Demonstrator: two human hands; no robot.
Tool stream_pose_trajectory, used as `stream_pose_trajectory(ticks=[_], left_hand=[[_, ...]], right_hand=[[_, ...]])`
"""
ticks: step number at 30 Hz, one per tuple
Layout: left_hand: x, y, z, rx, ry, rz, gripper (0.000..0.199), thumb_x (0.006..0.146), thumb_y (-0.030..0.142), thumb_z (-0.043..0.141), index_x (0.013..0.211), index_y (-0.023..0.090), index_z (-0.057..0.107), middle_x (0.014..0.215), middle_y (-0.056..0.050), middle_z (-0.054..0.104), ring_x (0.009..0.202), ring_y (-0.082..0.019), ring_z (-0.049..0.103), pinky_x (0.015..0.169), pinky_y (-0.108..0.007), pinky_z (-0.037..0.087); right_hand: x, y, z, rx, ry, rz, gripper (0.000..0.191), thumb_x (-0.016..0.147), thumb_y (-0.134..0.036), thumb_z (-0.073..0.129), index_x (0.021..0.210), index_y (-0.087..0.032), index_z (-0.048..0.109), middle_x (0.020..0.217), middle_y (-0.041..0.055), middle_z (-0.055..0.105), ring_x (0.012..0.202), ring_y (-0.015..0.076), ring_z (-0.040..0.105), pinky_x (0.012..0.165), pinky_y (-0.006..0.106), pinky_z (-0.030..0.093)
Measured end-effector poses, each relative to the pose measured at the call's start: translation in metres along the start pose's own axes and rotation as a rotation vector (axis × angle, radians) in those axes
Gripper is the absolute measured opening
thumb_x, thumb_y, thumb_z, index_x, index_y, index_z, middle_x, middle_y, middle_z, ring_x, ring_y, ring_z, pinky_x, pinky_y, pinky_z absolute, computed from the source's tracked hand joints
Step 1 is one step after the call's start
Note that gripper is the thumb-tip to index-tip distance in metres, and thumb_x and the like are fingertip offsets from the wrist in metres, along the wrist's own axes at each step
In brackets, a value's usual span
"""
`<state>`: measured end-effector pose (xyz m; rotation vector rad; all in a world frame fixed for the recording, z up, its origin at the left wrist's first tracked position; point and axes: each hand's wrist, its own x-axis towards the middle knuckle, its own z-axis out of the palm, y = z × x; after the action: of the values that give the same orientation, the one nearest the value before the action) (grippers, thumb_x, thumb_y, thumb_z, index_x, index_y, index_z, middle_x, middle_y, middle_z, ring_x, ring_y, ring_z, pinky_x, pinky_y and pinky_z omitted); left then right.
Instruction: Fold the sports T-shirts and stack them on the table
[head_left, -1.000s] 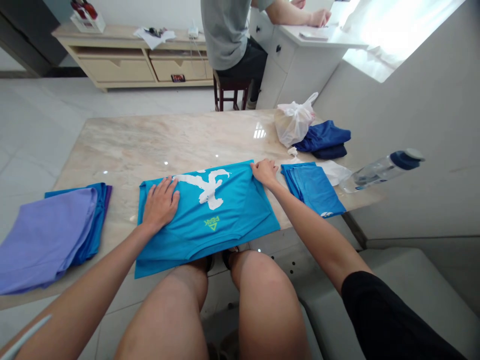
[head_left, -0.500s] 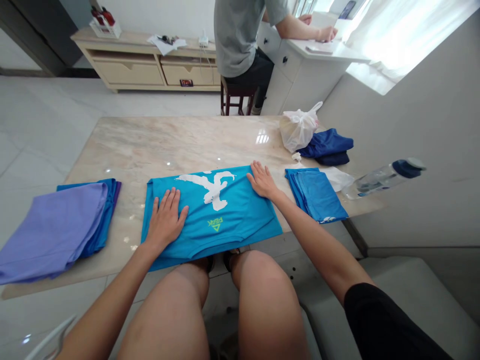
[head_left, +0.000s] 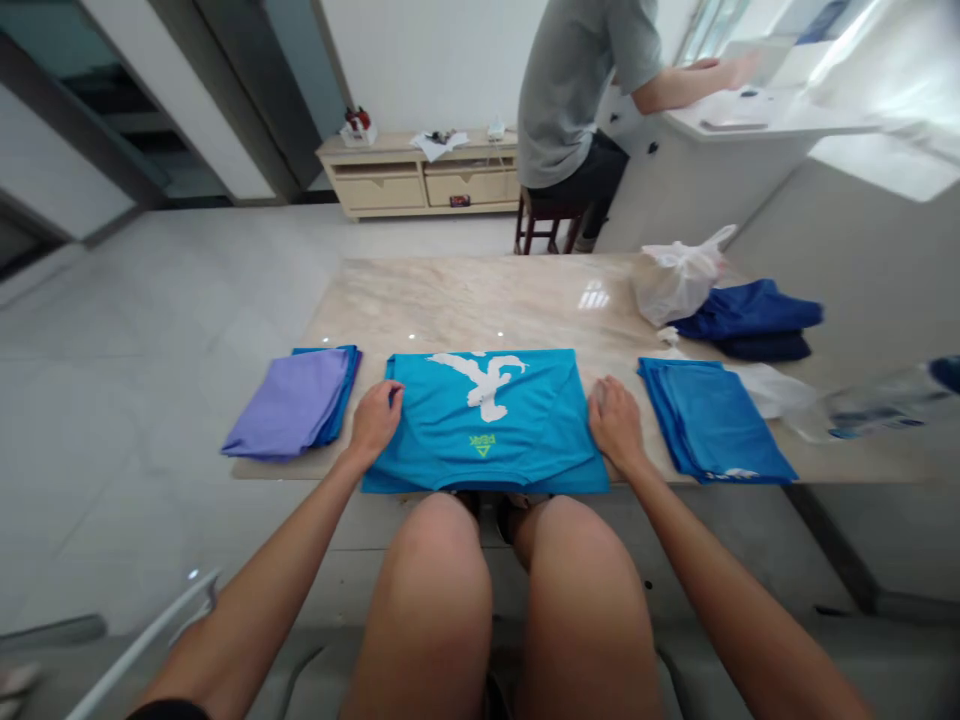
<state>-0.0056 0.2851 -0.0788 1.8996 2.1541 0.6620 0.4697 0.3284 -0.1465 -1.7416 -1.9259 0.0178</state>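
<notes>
Turquoise T-shirt point(head_left: 487, 425), laid flat on a marble table point(head_left: 465, 295), is pressed at its edges by the left hand point(head_left: 377, 422) and right hand point(head_left: 616, 425), both open and ungripping.

left hand point(head_left: 375, 422) and right hand point(head_left: 616, 425) rest palm-down — well apart, slightly curled.

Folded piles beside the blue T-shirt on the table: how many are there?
3: a purple-topped pile left of the T-shirt, a blue pile right of it, and a navy pile behind that, by the plastic bag.
</notes>
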Motion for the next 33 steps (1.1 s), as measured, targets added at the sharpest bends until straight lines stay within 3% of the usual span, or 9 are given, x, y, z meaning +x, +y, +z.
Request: stream_pose_trajectory(ticks=[7,13,17,20,24,26,29,31,33], left_hand=[[0.055,-0.03,-0.017,0.072,-0.001,-0.144,0.028,0.106,0.025,0.055,0.115,0.02,0.082,0.118,-0.012,0.087,0.104,-0.026,0.081,0.096,-0.035,0.06],[0.091,-0.031,-0.015,0.181,-0.085,-0.055,0.028,0.105,0.024,0.059,0.119,0.022,0.083,0.13,-0.012,0.082,0.122,-0.03,0.075,0.104,-0.039,0.057],[0.101,-0.031,-0.013,0.258,-0.166,0.003,0.026,0.106,0.027,0.059,0.111,0.023,0.085,0.128,-0.014,0.081,0.122,-0.033,0.075,0.1,-0.041,0.056],[0.104,-0.035,-0.011,0.292,-0.195,0.037,0.032,0.11,0.03,0.054,0.116,0.022,0.084,0.129,-0.015,0.08,0.121,-0.034,0.074,0.097,-0.042,0.055],[0.105,-0.039,-0.009,0.312,-0.227,0.079,0.035,0.111,0.03,0.049,0.12,0.02,0.082,0.128,-0.017,0.078,0.122,-0.035,0.074,0.096,-0.041,0.054],[0.106,-0.041,-0.01,0.314,-0.236,0.106,0.034,0.11,0.03,0.05,0.122,0.021,0.08,0.13,-0.016,0.077,0.125,-0.033,0.072,0.099,-0.04,0.054],[0.109,-0.041,-0.015,0.312,-0.24,0.146,0.029,0.106,0.028,0.055,0.121,0.023,0.079,0.128,-0.014,0.076,0.125,-0.031,0.071,0.102,-0.039,0.053],[0.111,-0.042,-0.02,0.307,-0.234,0.167,0.026,0.103,0.026,0.057,0.115,0.025,0.08,0.122,-0.013,0.077,0.12,-0.03,0.071,0.103,-0.039,0.053],[0.114,-0.044,-0.026,0.298,-0.217,0.18,0.022,0.1,0.023,0.059,0.107,0.026,0.08,0.117,-0.012,0.077,0.118,-0.031,0.071,0.104,-0.041,0.053]], right_hand=[[0.004,0.006,0.004,-0.043,0.032,-0.022,0.048,0.108,-0.041,0.046,0.137,-0.011,0.071,0.151,0.027,0.069,0.139,0.0443,0.061,0.117,0.065,0.048],[0.004,0.0,0.0,-0.081,0.003,0.012,0.047,0.107,-0.042,0.046,0.137,-0.014,0.07,0.152,0.0252,0.068,0.14,0.0438,0.06,0.116,0.064,0.049],[0.004,0.003,0.0,-0.083,0.003,0.007,0.047,0.107,-0.043,0.045,0.136,-0.015,0.07,0.151,0.0248,0.068,0.139,0.0423,0.06,0.116,0.063,0.049],[0.005,0.002,-0.005,-0.064,0.059,-0.014,0.045,0.106,-0.042,0.047,0.134,-0.015,0.071,0.148,0.0244,0.07,0.136,0.0423,0.062,0.116,0.063,0.049],[0.01,-0.043,-0.014,0.024,0.14,-0.104,0.043,0.109,-0.039,0.046,0.135,-0.017,0.073,0.141,0.0243,0.072,0.137,0.0424,0.063,0.119,0.065,0.046],[0.015,-0.085,-0.012,0.121,0.029,-0.229,0.043,0.111,-0.038,0.045,0.14,-0.022,0.073,0.141,0.021,0.073,0.137,0.0402,0.064,0.121,0.064,0.046],[0.023,-0.144,0.006,0.192,-0.223,-0.471,0.045,0.114,-0.038,0.045,0.149,-0.024,0.071,0.16,0.0163,0.066,0.148,0.0385,0.059,0.125,0.06,0.045],[0.027,-0.166,0.025,0.192,-0.276,-0.513,0.05,0.116,-0.04,0.042,0.155,-0.022,0.067,0.169,0.0157,0.059,0.154,0.0375,0.055,0.127,0.058,0.045],[0.029,-0.172,0.045,0.178,-0.277,-0.479,0.054,0.117,-0.042,0.04,0.16,-0.018,0.063,0.173,0.0178,0.055,0.158,0.0375,0.053,0.128,0.059,0.046]])
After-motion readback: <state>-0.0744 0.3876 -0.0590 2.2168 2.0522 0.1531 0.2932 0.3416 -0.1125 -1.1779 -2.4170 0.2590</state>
